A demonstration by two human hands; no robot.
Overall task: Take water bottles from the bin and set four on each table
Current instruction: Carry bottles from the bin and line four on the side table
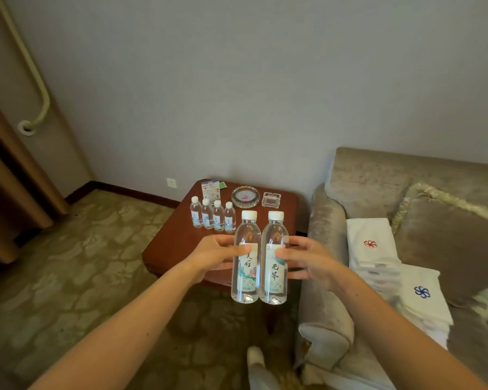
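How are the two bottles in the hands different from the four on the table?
The two held bottles are up in the air, one gripped by the left hand, one by the right hand; the four table bottles stand in a row on the red-brown table. Both groups are upright, clear, white-capped.

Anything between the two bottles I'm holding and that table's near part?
Nothing visible. The left hand and right hand hold two clear white-capped bottles by the red-brown wooden table's near edge. The row of four small bottles, round glass ashtray and square glass dish stand farther back.
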